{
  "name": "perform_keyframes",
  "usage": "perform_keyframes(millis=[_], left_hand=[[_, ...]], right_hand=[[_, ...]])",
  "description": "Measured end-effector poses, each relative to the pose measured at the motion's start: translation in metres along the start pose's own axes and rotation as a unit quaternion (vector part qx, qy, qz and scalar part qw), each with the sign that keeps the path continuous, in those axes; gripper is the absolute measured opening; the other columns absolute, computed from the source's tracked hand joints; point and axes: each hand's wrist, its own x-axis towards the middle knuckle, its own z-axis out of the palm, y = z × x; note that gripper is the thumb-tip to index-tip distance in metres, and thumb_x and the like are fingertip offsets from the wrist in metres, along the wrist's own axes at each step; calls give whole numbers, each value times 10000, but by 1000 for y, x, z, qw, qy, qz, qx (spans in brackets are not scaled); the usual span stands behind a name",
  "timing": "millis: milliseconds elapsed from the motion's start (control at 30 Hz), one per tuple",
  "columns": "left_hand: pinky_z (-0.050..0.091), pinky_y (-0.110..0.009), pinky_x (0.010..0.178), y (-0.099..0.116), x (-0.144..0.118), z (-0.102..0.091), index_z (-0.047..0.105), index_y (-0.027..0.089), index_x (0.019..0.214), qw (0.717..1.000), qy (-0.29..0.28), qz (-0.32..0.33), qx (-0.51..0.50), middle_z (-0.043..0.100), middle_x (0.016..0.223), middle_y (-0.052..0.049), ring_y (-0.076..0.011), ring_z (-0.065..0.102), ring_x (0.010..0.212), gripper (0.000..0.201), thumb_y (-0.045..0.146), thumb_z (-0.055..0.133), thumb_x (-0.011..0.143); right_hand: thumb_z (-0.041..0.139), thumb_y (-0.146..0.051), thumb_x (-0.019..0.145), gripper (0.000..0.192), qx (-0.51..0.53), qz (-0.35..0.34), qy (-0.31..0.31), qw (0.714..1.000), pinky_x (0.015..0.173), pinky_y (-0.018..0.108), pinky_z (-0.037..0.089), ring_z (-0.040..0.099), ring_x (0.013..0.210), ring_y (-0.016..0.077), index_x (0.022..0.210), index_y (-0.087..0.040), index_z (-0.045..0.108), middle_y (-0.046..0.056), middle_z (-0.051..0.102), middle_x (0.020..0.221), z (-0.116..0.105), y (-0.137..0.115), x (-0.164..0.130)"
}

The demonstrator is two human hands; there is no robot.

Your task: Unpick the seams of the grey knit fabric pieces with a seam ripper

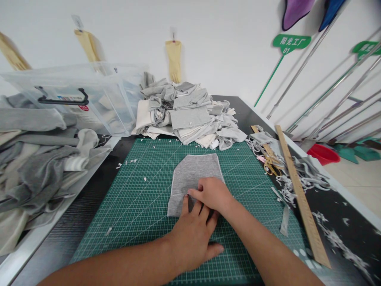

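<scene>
Grey knit fabric piece (190, 174) lying flat near the middle of the green cutting mat (139, 206), its long axis running away from the person, the far edge straight and trimmed pale, the far left corner cut on a slant. Both hands meet at the near right corner of the piece, so the cloth extends forward and slightly left of them. The right hand (212, 194) rests on top of the piece, fingers curled with the tips pressed or pinched at the fabric; whether a fold is actually gripped cannot be told. The left hand (193, 234) lies palm-down and spread, fingers flat on the mat and reaching under the right hand to the near edge of the cloth; it holds nothing. Of the two, the right hand is farther onto the piece. Beyond the mat's far edge, a heap of grey and cream fabric offcuts (187, 115). Off the mat's right edge, a wooden ruler (300, 194) lying lengthwise, with gold-handled scissors (272, 167) just left of it among strip trimmings. Left of the heap, a clear plastic storage bin (74, 95).
</scene>
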Motion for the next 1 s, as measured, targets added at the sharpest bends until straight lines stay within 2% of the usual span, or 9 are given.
perform_keyframes(millis=[100,300,533,833,1000], left_hand=[[43,-686,1037,0,0,0,257,195,1433,1000,-4,0,3,253,1476,-134,-407,79,1356,742,661,276,856],[56,-681,1039,0,0,-2,258,198,1431,1000,-2,2,-1,254,1476,-132,-398,89,1358,739,660,285,854],[60,-667,1050,1,0,-3,267,198,1428,1000,-3,0,8,266,1469,-125,-390,64,1363,748,651,354,839],[13,-626,1080,-2,0,-3,221,206,1439,1000,-4,3,-22,215,1492,-111,-365,40,1378,761,621,410,829],[8,-623,1081,3,5,-2,190,211,1447,999,6,-3,-50,160,1510,-112,-368,42,1380,754,623,371,843]], right_hand=[[406,-670,806,555,-8,2,4,1000,568,269,363,602,661,191,810,-206,712,74,683,731,2,0,2],[403,-661,810,539,1,-2,10,1000,534,264,325,577,608,172,751,-218,704,55,667,675,6,2,4],[432,-652,803,512,34,12,8,999,509,257,304,578,613,158,733,-218,694,30,670,674,2,3,1],[425,-640,811,508,46,9,16,999,502,256,286,561,592,155,730,-213,687,31,666,664,4,12,2],[425,-645,808,510,20,11,28,999,503,259,269,559,602,161,724,-214,683,39,663,672,1,13,-1]])
